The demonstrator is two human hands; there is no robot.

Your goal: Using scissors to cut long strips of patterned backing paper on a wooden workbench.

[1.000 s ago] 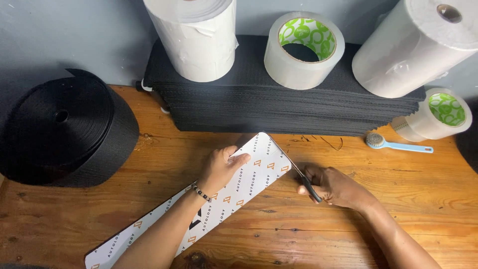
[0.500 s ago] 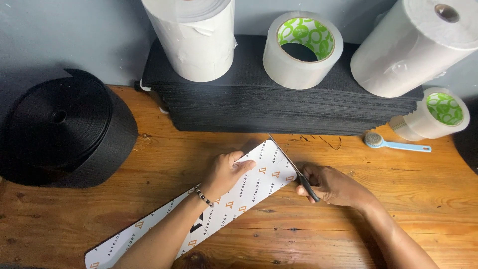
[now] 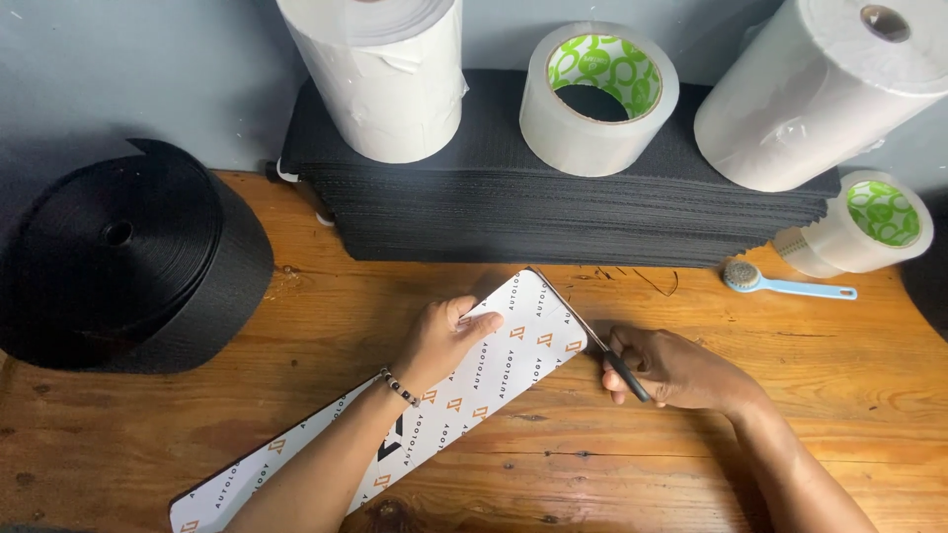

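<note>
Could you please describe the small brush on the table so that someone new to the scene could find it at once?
Start at the stack of black sheets along the wall and go to its right end, where a small tape roll sits. The brush lies flat on the wooden table just below: the only pale blue thing, with a thin handle.

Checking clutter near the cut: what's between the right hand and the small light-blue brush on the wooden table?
Head view: only bare wooden table lies between the right hand and the small light-blue brush; a few loose dark threads lie further left.
</note>
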